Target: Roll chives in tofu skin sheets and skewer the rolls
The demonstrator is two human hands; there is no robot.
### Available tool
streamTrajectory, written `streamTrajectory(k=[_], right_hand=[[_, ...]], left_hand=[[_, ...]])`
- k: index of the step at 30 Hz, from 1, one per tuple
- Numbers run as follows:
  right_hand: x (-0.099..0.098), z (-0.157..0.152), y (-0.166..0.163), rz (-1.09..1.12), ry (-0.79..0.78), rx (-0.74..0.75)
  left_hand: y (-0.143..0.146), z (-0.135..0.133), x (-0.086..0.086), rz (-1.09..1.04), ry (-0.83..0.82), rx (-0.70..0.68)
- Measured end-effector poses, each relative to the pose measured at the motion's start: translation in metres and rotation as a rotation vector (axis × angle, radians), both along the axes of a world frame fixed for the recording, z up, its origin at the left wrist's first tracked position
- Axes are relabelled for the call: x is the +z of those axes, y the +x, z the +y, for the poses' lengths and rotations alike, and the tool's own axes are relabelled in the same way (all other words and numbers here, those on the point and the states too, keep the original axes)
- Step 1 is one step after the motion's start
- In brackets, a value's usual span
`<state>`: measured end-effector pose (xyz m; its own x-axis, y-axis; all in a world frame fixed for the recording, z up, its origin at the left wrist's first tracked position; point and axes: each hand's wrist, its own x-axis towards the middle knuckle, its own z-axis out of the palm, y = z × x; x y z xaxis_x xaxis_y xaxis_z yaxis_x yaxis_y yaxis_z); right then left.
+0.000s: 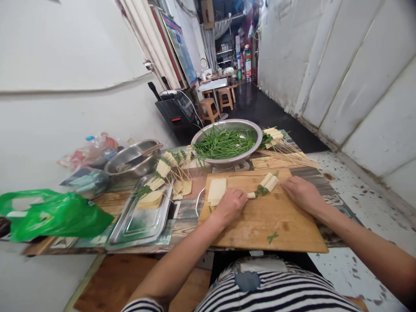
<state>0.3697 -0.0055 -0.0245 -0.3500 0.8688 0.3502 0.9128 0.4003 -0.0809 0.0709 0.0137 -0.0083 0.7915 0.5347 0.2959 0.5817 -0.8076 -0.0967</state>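
My left hand (231, 205) rests curled on a wooden cutting board (269, 221), its fingers closed on a small tofu-skin roll (251, 195) stuffed with green stems. Just beyond lie two more rolls (268, 181) and a stack of flat tofu-skin sheets (216, 190). My right hand (300, 194) lies on the board to the right of the rolls, fingers bent down; I cannot make out whether it holds anything.
A steel bowl of green chives (227, 143) stands behind the board. Bamboo skewers (289, 157) lie to its right. A steel tray (143, 216) with skewered rolls, a second steel bowl (133, 160) and a green plastic bag (55, 214) sit on the left.
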Motion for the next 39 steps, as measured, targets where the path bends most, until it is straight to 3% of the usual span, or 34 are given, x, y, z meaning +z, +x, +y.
streamTrajectory(k=[5, 10, 14, 18, 21, 24, 39], right_hand=[[-0.005, -0.029, 0.016, 0.063, 0.131, -0.095], [0.037, -0.077, 0.001, 0.173, 0.308, -0.123], [0.064, -0.102, -0.042, 0.380, 0.266, -0.001], [0.043, -0.110, -0.069, 0.408, 0.038, 0.074], [0.018, -0.110, -0.070, 0.303, 0.017, 0.031], [0.006, -0.109, -0.067, 0.225, 0.020, -0.011], [0.016, -0.112, -0.069, 0.193, 0.005, -0.033]], left_hand=[[0.002, -0.001, 0.002, -0.037, 0.013, 0.008], [0.003, 0.002, 0.000, -0.059, -0.007, 0.014], [0.006, 0.003, -0.001, -0.069, -0.012, 0.038], [0.009, 0.000, 0.002, -0.077, -0.059, 0.073], [0.012, -0.002, 0.003, -0.075, -0.086, 0.107], [0.014, -0.004, 0.003, -0.079, -0.110, 0.124], [0.016, -0.010, 0.006, -0.144, -0.130, 0.191]])
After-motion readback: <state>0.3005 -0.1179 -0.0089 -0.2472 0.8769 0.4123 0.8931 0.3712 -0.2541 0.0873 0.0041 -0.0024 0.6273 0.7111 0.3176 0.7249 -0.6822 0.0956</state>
